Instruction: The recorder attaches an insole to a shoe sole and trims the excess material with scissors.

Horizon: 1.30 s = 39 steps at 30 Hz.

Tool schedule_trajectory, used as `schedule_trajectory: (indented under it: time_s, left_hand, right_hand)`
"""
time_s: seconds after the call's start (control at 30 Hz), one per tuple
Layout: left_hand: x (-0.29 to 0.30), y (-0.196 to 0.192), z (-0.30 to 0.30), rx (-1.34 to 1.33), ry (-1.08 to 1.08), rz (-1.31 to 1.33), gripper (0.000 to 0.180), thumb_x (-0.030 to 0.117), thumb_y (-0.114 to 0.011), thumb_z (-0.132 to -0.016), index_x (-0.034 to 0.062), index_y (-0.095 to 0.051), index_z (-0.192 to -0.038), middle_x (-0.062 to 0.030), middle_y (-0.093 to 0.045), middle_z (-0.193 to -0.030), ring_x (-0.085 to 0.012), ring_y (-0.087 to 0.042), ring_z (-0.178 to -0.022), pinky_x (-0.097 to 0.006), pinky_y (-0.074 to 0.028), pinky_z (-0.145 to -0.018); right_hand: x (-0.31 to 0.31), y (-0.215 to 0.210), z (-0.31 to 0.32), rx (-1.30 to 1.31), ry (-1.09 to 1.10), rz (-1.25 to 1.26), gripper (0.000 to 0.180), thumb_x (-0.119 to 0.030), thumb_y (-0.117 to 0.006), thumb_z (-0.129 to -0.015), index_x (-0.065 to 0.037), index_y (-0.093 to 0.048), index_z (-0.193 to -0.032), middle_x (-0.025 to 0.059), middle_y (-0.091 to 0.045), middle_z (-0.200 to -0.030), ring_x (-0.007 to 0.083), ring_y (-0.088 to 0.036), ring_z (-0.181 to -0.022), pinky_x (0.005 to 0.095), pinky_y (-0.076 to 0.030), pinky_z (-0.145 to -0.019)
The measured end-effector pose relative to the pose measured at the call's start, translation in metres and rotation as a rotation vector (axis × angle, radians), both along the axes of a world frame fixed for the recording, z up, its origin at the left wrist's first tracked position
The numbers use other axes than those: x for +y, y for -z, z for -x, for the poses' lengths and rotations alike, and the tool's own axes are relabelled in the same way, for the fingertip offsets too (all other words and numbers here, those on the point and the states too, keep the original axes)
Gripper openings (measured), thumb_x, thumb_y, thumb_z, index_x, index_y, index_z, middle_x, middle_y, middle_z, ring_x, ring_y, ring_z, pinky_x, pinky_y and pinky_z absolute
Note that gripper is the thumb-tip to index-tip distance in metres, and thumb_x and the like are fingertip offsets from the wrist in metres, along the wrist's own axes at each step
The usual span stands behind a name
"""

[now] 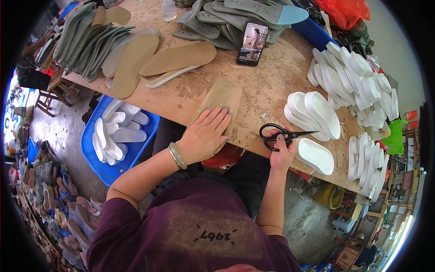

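Observation:
My left hand (205,136) lies flat, fingers spread, on a tan insole (223,97) at the near edge of the wooden table (272,86). A green bangle sits on that wrist. My right hand (282,152) grips the black scissors (278,135) by the handles, blades pointing right toward a white heel piece (316,155) lying on the table just beside the hand.
White heel pieces (358,86) are stacked at the right. Tan insoles (176,59) and grey-green soles (86,41) lie at the far left. A phone (253,44) stands in the middle back. A blue bin (93,154) with white pieces sits on the floor left.

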<state>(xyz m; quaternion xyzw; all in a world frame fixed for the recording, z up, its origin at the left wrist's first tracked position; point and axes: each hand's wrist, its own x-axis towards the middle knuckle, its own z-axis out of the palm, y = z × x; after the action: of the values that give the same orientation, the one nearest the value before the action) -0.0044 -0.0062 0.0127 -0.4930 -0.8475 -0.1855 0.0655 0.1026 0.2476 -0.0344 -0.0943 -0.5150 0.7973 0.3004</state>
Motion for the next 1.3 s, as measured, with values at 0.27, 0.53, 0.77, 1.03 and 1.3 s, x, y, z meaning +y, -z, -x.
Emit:
schedule_trajectory:
  time_s: [0.27,0.53,0.77,1.03,1.3]
  left_hand:
    - [-0.002,0.001,0.001,0.016,0.003,0.037,0.058,0.034,-0.052,-0.099,-0.0060,-0.045,-0.140,-0.0216,-0.045,-0.147,-0.0347,-0.037,-0.141,-0.045,-0.026,-0.118]
    - [-0.002,0.005,0.004,0.017,0.012,-0.065,0.058,0.031,-0.059,-0.094,-0.0066,-0.048,-0.137,-0.0221,-0.049,-0.143,-0.0354,-0.042,-0.137,-0.046,-0.030,-0.116]
    - [-0.001,0.009,0.005,0.055,0.000,-0.062,0.060,0.039,-0.052,-0.097,-0.0061,-0.050,-0.137,-0.0204,-0.052,-0.141,-0.0327,-0.042,-0.137,-0.044,-0.028,-0.117]
    - [-0.002,0.009,0.004,-0.004,-0.017,-0.055,0.062,0.039,-0.054,-0.096,-0.0051,-0.049,-0.139,-0.0199,-0.051,-0.142,-0.0329,-0.042,-0.137,-0.045,-0.028,-0.117]
    - [-0.003,0.008,0.002,0.030,-0.029,-0.056,0.061,0.038,-0.055,-0.096,-0.0044,-0.048,-0.139,-0.0191,-0.051,-0.141,-0.0324,-0.042,-0.137,-0.044,-0.029,-0.116]
  right_hand:
    - [-0.004,-0.007,0.005,-0.048,0.010,-0.040,0.040,0.000,-0.065,-0.092,0.004,-0.054,-0.129,0.0145,-0.068,-0.095,0.0235,-0.066,-0.085,0.0374,-0.055,-0.081]
    - [-0.021,-0.054,0.053,-0.132,0.014,-0.305,0.039,0.002,-0.064,-0.091,0.007,-0.055,-0.129,0.0103,-0.068,-0.091,0.0182,-0.066,-0.083,0.0302,-0.052,-0.080]
    - [-0.054,-0.081,0.117,-0.210,-0.151,-0.506,0.025,-0.004,-0.067,-0.092,0.006,-0.065,-0.115,0.0079,-0.070,-0.089,0.0134,-0.067,-0.079,0.0259,-0.054,-0.076]
    - [-0.090,-0.070,0.144,-0.029,-0.124,-1.455,0.024,-0.005,-0.069,-0.087,-0.003,-0.069,-0.110,0.0125,-0.070,-0.095,0.0269,-0.070,-0.083,0.0341,-0.055,-0.072]
    - [-0.072,-0.061,0.174,-0.063,0.127,-1.499,0.016,-0.006,-0.068,-0.087,-0.007,-0.069,-0.103,0.0089,-0.068,-0.083,0.0256,-0.068,-0.070,0.0347,-0.054,-0.062]
